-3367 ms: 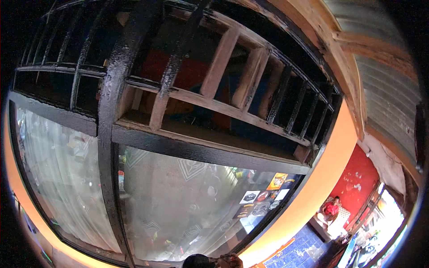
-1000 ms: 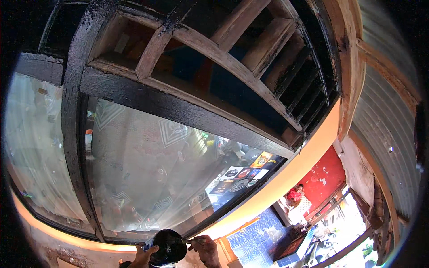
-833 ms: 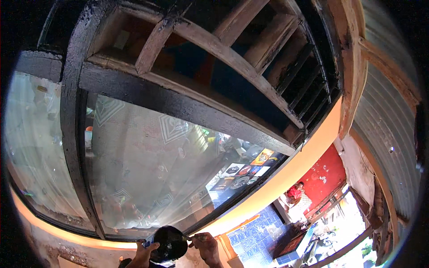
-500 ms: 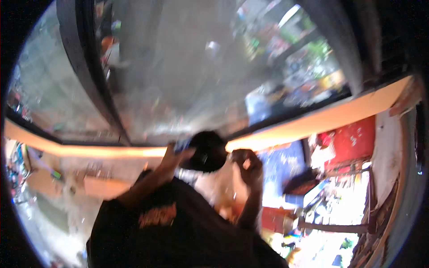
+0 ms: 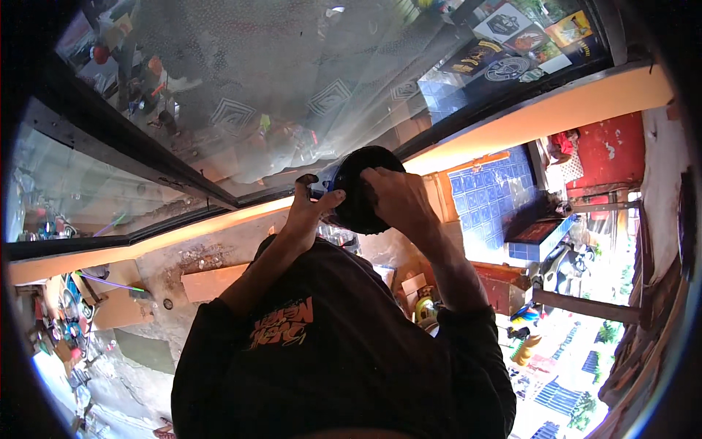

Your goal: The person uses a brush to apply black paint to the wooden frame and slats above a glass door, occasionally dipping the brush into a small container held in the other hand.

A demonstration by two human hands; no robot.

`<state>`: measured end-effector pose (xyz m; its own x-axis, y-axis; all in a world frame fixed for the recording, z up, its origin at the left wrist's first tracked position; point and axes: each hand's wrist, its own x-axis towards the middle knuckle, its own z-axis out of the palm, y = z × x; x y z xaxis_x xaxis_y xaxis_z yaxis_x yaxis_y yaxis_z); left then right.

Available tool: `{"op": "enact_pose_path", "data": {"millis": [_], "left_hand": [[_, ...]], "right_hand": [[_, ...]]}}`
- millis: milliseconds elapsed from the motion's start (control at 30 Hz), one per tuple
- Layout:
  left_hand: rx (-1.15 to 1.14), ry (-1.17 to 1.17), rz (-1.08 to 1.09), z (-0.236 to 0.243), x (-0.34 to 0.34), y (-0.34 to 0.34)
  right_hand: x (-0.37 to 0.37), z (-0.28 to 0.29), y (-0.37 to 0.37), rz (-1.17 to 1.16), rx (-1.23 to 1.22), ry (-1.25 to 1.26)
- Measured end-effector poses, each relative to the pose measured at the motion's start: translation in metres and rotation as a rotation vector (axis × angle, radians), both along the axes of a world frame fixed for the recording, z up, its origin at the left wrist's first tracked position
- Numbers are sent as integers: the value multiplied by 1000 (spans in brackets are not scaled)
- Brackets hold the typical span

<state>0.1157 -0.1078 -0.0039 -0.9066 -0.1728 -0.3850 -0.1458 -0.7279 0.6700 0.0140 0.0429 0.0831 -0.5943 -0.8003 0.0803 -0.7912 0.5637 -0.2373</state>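
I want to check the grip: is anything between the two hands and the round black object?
Nothing visible. The left hand grips the round black object at its left edge, and the right hand lies directly over its front, both in bare contact.

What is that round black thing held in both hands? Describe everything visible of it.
The round black object is dark and dome-shaped with a matte surface, and a small blue part shows at its left edge. It is held up in front of the glass pane. The right hand lies over its right side, fingers spread across its face; the left hand takes its left edge, thumb raised. Its material and underside cannot be made out.
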Motion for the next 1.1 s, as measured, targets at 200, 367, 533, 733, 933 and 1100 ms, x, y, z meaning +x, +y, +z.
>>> {"op": "enact_pose_path", "data": {"millis": [200, 367, 533, 733, 933, 1100], "left_hand": [[1, -64, 5, -7, 2, -6], [-12, -29, 43, -16, -1, -6], [12, 5, 35, -13, -5, -9], [-95, -103, -4, 4, -4, -8], [-138, -69, -12, -2, -9, 1], [-351, -50, 22, -16, -7, 9]], "right_hand": [[-7, -2, -1, 88, -5, -202], [-11, -3, -2, -59, -67, -219], [-12, 4, -1, -42, -73, -239], [-19, 29, 16, -113, -125, -216], [-16, 14, 6, 12, 180, -30], [-19, 22, 11, 48, 215, -59]]}}
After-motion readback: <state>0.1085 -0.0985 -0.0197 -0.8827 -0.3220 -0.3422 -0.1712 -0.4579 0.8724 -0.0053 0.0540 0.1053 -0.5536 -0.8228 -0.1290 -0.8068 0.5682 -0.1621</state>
